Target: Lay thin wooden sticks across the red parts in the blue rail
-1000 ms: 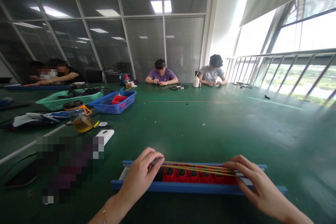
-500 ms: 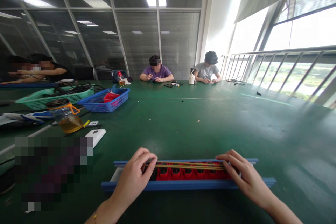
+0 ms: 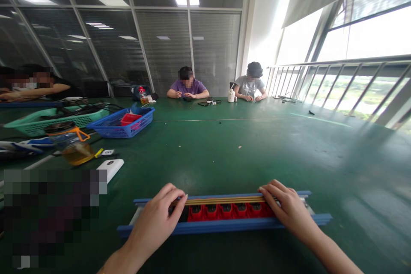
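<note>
A long tray with blue side rails (image 3: 224, 227) lies across the table in front of me. Inside it sits a row of red holders (image 3: 226, 214) with black pieces in them. Several thin, yellowish wooden sticks (image 3: 224, 200) lie side by side along the far rail, above the holders. My left hand (image 3: 165, 212) is closed in a pinch round their left end. At the right end, the fingers of my right hand (image 3: 284, 205) are curled together over the sticks, and its fingertips are partly hidden. Both stick ends are covered by my hands.
To the left stand a blue basket (image 3: 123, 125) with a red box (image 3: 131, 119), a green basket (image 3: 61, 120), a jar of amber liquid (image 3: 77, 153) and a white device (image 3: 111, 169). Two people (image 3: 188, 88) sit across the table, beside a white bottle (image 3: 230, 95); others are at far left.
The sticks have shifted towards the far rail and lie closer together, exposing more of the red holders. Both hands moved with them. The whole view has swung slightly.
</note>
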### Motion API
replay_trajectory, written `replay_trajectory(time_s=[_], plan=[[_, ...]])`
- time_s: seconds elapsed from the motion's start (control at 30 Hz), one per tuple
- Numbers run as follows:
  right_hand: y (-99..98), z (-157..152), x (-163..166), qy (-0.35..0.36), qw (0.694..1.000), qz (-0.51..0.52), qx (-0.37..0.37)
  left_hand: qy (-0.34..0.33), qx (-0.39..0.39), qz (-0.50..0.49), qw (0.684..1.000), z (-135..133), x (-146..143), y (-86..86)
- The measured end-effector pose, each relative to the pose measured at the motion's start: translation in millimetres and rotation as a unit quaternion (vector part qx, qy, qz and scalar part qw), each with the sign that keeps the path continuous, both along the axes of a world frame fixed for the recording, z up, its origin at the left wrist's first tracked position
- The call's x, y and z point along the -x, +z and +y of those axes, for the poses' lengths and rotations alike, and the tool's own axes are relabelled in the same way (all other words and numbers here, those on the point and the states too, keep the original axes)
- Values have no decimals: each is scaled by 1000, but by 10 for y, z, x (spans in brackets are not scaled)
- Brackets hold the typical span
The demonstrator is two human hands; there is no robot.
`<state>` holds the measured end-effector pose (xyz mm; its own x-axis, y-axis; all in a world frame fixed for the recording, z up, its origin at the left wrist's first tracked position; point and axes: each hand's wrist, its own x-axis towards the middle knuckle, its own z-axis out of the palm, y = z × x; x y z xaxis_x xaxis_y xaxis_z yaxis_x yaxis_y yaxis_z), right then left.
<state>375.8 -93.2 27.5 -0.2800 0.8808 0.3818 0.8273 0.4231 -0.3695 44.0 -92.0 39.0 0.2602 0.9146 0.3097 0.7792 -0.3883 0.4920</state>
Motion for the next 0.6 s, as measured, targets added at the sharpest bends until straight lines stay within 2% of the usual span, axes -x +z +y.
replay_trajectory(time_s=[0.13, 0.37, 0.6], plan=[[8, -7, -11, 10, 1000, -8, 10, -4, 12, 15, 1000, -12, -6, 27], [-9, -44, -10, -20, 999, 6, -38, 9, -3, -3, 1000, -25, -5, 53], [-10, -35, -4, 11, 999, -30, 10, 0, 20, 4, 1000, -37, -16, 69]])
